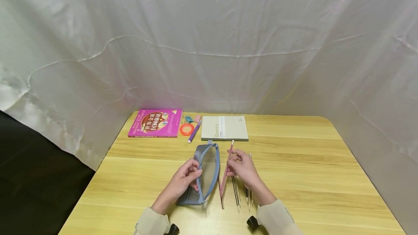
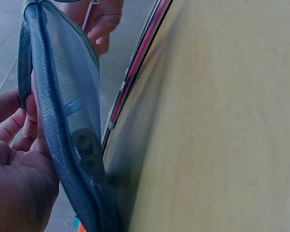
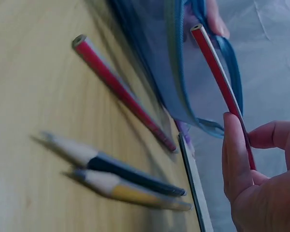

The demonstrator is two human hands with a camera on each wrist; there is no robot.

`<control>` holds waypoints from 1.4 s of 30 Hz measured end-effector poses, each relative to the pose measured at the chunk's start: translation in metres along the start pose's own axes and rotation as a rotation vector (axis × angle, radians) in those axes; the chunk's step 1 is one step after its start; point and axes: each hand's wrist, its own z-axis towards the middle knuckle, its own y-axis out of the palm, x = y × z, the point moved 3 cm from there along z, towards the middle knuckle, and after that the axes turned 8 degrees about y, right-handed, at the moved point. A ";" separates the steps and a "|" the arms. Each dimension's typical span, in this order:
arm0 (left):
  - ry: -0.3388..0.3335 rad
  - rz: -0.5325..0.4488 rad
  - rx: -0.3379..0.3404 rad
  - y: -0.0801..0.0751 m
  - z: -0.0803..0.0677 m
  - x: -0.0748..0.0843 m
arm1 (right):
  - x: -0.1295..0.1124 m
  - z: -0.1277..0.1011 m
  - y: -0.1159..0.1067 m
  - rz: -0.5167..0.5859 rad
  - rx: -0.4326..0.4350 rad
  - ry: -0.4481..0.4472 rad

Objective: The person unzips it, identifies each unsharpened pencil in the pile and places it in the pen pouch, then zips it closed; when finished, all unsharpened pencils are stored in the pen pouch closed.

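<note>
- The right hand (image 1: 242, 167) is closed around a red pencil (image 3: 220, 77), which is pinched between thumb and fingers, its white-tipped end pointing up and its lower end held near the pouch's mouth.
- The left hand (image 1: 183, 178) is clamped on a blue mesh zip pouch (image 2: 67, 121); one edge is gripped between thumb and fingers, and the open mouth is turned toward the right hand.
- Between the pouch and the right hand, a second red pencil (image 3: 123, 91) is seen lying on the wooden table (image 1: 313, 177).
- Below the right hand, a dark pencil (image 3: 135, 175) and a yellow pencil (image 3: 145, 195) are laid side by side, their sharpened points directed toward the person.
- Beside the right wrist, more pencils (image 1: 247, 193) are partly covered by the forearm.
- Ahead of the right hand, a Gambit notebook (image 1: 235, 128) is placed flat.
- Ahead of the left hand, a purple marker (image 1: 195, 131), an orange-red ring (image 1: 181, 129) and a pink block (image 1: 197, 118) are grouped.
- Farther ahead and to the left of the left hand, a magenta book (image 1: 169, 128) is set down.
</note>
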 end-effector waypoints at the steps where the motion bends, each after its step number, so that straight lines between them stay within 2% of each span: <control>1: -0.001 0.000 0.000 0.000 0.000 0.000 | -0.002 -0.001 0.000 0.006 -0.006 -0.009; 7: -0.005 0.000 -0.001 0.001 0.000 0.000 | -0.010 -0.005 0.002 0.041 -0.028 -0.043; 15: -0.004 0.020 -0.005 0.000 -0.001 -0.003 | -0.014 -0.006 0.008 0.091 0.019 -0.071; 20: -0.002 0.025 -0.011 0.001 0.000 -0.002 | -0.013 -0.006 0.013 0.115 0.006 -0.073; 28: -0.015 0.027 -0.009 0.001 0.000 -0.002 | -0.007 -0.007 0.026 0.085 -0.005 -0.056; 42: -0.025 0.005 -0.012 0.002 0.002 -0.001 | 0.000 -0.015 0.047 0.033 -0.149 -0.058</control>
